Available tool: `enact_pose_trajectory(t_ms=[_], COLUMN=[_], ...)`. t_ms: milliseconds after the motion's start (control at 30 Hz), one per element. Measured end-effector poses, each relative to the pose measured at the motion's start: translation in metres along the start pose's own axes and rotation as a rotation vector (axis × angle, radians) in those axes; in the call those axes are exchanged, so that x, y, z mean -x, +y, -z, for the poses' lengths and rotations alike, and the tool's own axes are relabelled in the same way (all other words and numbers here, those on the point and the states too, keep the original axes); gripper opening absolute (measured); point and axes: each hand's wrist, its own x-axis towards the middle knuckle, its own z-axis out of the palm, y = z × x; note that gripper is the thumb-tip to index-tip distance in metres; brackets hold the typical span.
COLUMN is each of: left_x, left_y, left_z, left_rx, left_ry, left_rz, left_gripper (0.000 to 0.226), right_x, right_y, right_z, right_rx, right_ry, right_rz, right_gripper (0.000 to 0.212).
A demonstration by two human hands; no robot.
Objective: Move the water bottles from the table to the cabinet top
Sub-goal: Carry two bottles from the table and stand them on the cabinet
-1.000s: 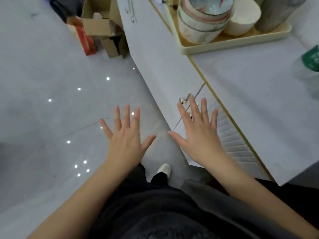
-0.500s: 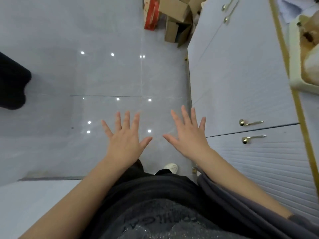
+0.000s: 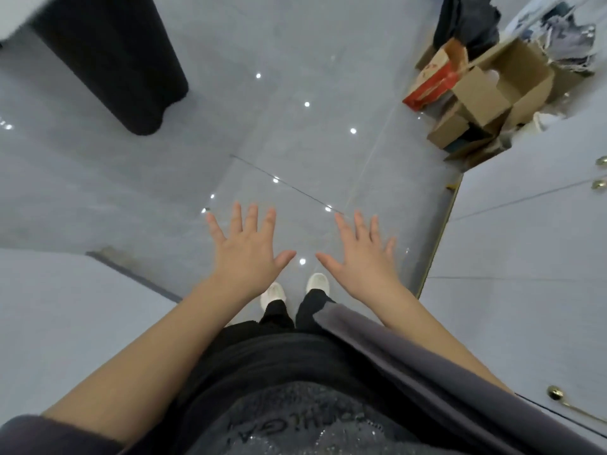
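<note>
Left grip (image 3: 246,254) & right grip (image 3: 361,261) both released, empty, over floor (image 3: 295,142). No bottles in view; turn blind & you could bump cabinet (image 3: 509,257).

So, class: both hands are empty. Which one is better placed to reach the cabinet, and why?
Right, probably. The right hand is open and nearest the cabinet at the right edge; the left hand, also open, is farther off over the floor. No bottle is in view.

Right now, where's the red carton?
Head view, upper right: the red carton lies on the floor at the left edge of the cardboard boxes, beyond the far end of the white cabinet.
</note>
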Motion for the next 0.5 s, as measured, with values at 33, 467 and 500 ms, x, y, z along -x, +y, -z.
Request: enact_pose_trajectory(t_ms=[33, 467, 500], left_x=[-0.002, -0.082, -0.09], left_y=[-0.009, -0.137, -0.146], left_z=[0.001, 0.048, 0.055], left_rx=[0.021, 0.246, 0.266], left_ry=[-0.002, -0.015, -0.019], left_rz=[0.032, 0.45, 0.473], left_gripper=[0.083, 0.081, 0.081], right_x=[-0.011, -0.182, -0.195], right_y=[-0.01, -0.163, -0.176], right_z=[0.004, 0.07, 0.079], right_rx=[0.019, 0.214, 0.226], right_ry=[-0.004, -0.063, -0.071], right_rz=[0.03, 0.384, 0.408], right_gripper=[0.081, 0.081, 0.081])
